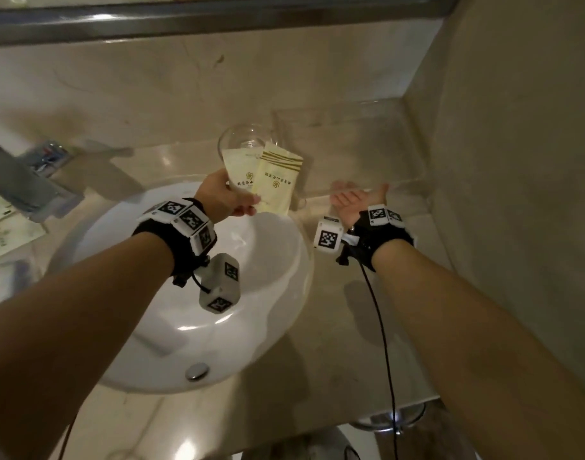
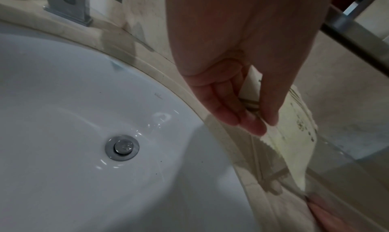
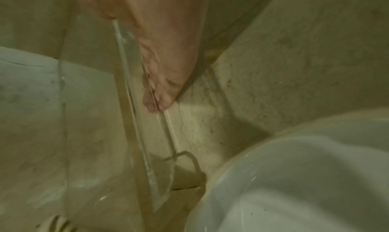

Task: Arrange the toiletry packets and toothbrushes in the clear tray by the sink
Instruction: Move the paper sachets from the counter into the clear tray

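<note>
My left hand pinches two cream toiletry packets with gold print and holds them upright over the far rim of the sink, just left of the clear tray. The left wrist view shows thumb and fingers of that hand closed on the packets. My right hand grips the tray's near wall, thumb on one side and fingers on the other. In the right wrist view its fingers lie along the clear wall. The tray looks bare inside.
A clear drinking glass stands behind the packets. The white sink fills the middle, with a chrome faucet at left. More cream packets and wrapped items lie at far left. A wall borders the tray's right side.
</note>
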A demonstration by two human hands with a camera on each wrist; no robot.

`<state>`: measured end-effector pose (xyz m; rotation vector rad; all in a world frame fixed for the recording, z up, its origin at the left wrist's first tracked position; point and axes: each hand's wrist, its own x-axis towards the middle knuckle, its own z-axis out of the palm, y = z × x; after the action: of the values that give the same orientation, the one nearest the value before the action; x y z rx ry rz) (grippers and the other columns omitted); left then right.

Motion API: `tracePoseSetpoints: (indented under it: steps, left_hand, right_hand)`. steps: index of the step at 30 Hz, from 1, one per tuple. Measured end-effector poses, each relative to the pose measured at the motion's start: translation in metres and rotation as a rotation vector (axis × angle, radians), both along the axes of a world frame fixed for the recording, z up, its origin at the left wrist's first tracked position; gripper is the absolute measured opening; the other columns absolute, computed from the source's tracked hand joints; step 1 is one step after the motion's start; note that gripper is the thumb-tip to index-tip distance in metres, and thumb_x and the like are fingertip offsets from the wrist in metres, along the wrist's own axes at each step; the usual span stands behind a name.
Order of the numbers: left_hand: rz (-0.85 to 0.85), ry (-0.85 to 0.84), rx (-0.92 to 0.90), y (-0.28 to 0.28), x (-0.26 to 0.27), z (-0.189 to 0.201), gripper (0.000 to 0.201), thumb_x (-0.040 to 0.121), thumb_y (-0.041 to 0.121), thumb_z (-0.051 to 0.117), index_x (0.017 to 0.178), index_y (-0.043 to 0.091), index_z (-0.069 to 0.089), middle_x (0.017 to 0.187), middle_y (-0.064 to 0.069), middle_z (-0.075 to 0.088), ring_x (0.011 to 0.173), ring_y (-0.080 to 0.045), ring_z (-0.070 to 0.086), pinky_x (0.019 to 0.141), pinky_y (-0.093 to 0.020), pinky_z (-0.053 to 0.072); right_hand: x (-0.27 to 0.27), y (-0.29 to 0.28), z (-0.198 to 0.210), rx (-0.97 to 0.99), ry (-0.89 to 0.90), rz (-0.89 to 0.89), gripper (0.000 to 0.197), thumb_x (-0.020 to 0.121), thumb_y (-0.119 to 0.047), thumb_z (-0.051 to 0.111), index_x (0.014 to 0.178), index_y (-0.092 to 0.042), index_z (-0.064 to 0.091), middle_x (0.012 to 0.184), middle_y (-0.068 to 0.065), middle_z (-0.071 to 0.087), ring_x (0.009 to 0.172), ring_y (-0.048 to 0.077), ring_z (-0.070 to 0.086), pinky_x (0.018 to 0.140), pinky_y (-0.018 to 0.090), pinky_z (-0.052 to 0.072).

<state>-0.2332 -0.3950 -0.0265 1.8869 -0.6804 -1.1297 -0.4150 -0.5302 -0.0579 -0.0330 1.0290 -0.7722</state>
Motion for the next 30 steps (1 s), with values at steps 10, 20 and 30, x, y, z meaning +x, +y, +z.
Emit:
tracePoseSetpoints:
  steps: [10,20,30]
  left_hand:
    - [0.016,-0.018,-0.027,-0.012,-0.004,0.0,0.017,0.08,0.002,0.067,0.086,0.015,0.058,0.078,-0.004,0.064,0.051,-0.004,0.063,0.057,-0.017,0.056]
    - [0.038,0.021,-0.054,-0.014,-0.014,0.008,0.027,0.078,-0.001,0.067,0.102,0.009,0.057,0.082,-0.004,0.065,0.045,-0.003,0.062,0.053,-0.015,0.056]
    - [0.051,-0.019,-0.037,-0.01,-0.01,0.008,0.035,0.079,0.001,0.067,0.112,0.004,0.056,0.083,-0.005,0.065,0.064,-0.015,0.062,0.057,-0.017,0.056]
  right_hand:
    - [-0.002,0.003,-0.017,0.023,0.001,-0.101,0.083,0.091,-0.066,0.018,0.132,0.0,0.045,0.139,0.016,0.05,0.132,0.028,0.045,0.115,0.041,0.03]
    - [-0.006,0.008,-0.02,-0.097,0.073,0.03,0.045,0.102,-0.016,0.028,0.145,-0.002,0.026,0.153,0.015,0.029,0.142,0.028,0.03,0.113,0.036,0.033]
    - [-0.004,0.008,-0.019,-0.124,0.094,-0.001,0.045,0.103,-0.014,0.025,0.142,0.009,0.026,0.15,0.024,0.031,0.14,0.034,0.032,0.113,0.042,0.03]
